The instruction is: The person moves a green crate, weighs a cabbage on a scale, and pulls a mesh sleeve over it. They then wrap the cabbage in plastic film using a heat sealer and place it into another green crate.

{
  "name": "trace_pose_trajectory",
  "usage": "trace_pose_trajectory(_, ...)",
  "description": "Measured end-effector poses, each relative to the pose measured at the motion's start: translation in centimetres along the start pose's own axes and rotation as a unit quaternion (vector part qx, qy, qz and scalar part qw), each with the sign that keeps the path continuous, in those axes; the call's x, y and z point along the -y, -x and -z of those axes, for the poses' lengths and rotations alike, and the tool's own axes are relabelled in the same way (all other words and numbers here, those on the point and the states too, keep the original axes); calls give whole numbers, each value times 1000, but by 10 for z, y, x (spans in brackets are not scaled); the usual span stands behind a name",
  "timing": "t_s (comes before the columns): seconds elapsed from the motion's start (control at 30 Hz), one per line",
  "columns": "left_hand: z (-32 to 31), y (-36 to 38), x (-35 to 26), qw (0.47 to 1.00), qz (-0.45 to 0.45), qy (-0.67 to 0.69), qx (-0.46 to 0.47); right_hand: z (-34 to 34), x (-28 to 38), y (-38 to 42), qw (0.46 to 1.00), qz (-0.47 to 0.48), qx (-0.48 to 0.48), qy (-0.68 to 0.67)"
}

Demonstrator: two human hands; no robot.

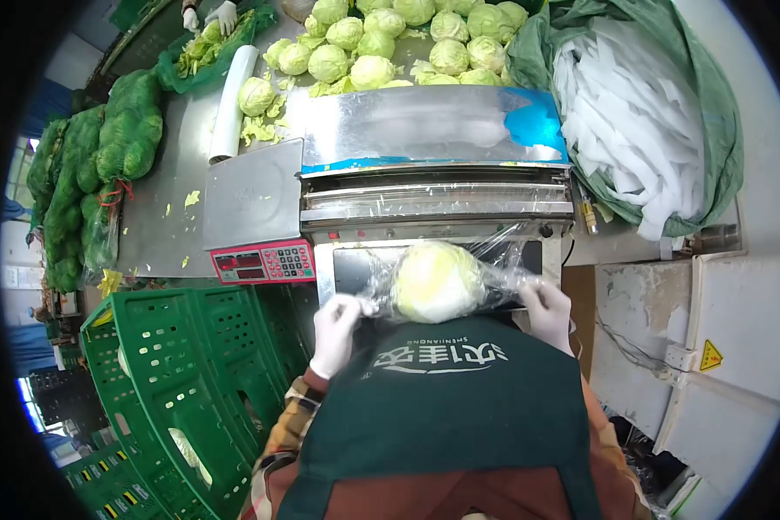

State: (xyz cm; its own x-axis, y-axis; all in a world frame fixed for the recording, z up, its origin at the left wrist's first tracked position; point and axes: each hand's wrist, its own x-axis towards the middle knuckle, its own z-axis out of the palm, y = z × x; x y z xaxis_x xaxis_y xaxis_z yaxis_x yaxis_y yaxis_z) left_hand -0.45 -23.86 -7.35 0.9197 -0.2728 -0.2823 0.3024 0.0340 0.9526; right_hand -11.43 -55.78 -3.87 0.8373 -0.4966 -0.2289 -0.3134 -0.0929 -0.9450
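Note:
A pale green cabbage (438, 282) rests at the front of the wrapping machine (438, 195), close against my apron. Clear plastic film (503, 267) lies around it and stretches out to both sides. My left hand (335, 332), in a white glove, pinches the film at the cabbage's left. On the other side my right hand (546, 309), gloved too, has its fingers closed on the film's right end. The cabbage's underside is hidden.
Left of the machine stands a scale (256, 199) with a red keypad. Many cabbages (373, 43) are heaped behind. Green crates (182, 347) stand at the left, below filled net sacks (130, 130). White strips (633, 113) fill a green bag at right. Another person's gloved hands (221, 16) are at the far left.

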Motion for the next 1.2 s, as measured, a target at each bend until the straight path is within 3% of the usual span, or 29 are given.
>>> trace_pose_trajectory(0.07,-31,-16,-13,990,-39,122,-53,-16,-17,-24,988,85,-84,-93)
trace_pose_trajectory(0.2,-49,-39,-26,967,-68,215,-120,-35,12,-48,978,40,-118,-166)
trace_pose_trajectory(0.33,-38,-23,-48,941,-77,77,-319,-36,13,-58,983,46,-121,-133)
trace_pose_trajectory(0.43,12,0,-31,922,-49,105,-371,-43,-2,-55,987,99,-124,-3)
trace_pose_trajectory(0.53,55,10,1,911,0,132,-392,-60,-21,-57,992,73,-88,44)
trace_pose_trajectory(0.6,70,0,32,898,29,34,-437,-72,-39,-68,989,106,-69,82)
trace_pose_trajectory(0.63,70,-15,49,890,-34,-45,-452,-80,-46,-77,964,210,-71,146)
trace_pose_trajectory(0.67,71,-21,54,896,-44,-112,-427,-86,-49,-82,924,312,-71,207)
trace_pose_trajectory(0.73,68,-38,65,897,-99,-194,-385,-106,-43,-84,893,300,-32,333)
trace_pose_trajectory(0.87,69,-65,98,882,-72,-283,-369,-175,-39,-83,775,477,66,409)
trace_pose_trajectory(0.93,58,-65,84,870,-69,-308,-378,-216,-40,-74,811,467,102,337)
trace_pose_trajectory(0.97,59,-64,83,867,-72,-309,-383,-224,-30,-71,806,443,134,369)
trace_pose_trajectory(1.03,61,-59,84,933,-58,-128,-331,-239,-31,-70,820,458,170,298)
trace_pose_trajectory(1.07,57,-58,79,930,-62,-127,-339,-246,-30,-72,830,466,202,230)
trace_pose_trajectory(1.13,45,-53,50,948,-69,45,-309,-249,-3,-71,833,494,190,158)
trace_pose_trajectory(1.17,33,-45,11,965,-87,-19,-247,-246,15,-72,820,532,197,77)
trace_pose_trajectory(1.2,31,-35,-28,900,-272,-325,-102,-240,35,-74,799,566,204,-4)
